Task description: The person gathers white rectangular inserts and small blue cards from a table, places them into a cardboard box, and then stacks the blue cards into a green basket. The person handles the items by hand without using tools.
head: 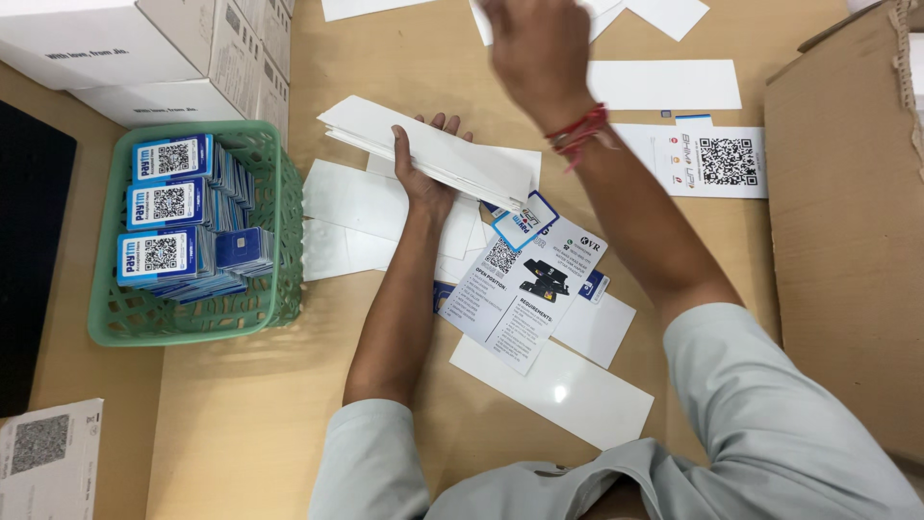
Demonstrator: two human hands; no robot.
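My left hand (423, 178) grips the stack of white cards (433, 154) from beneath — long axis slanting down toward my right. My right hand (539, 53) hovers beyond it, blurred; its fingers I cannot tell.

Wooden table (241, 424) under basket (269, 308), cards (553, 390)

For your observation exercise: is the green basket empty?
No, the green basket holds rows of blue and white cards stacked upright inside it.

stack of white cards (438, 154), fanned, tilted, held above the desk
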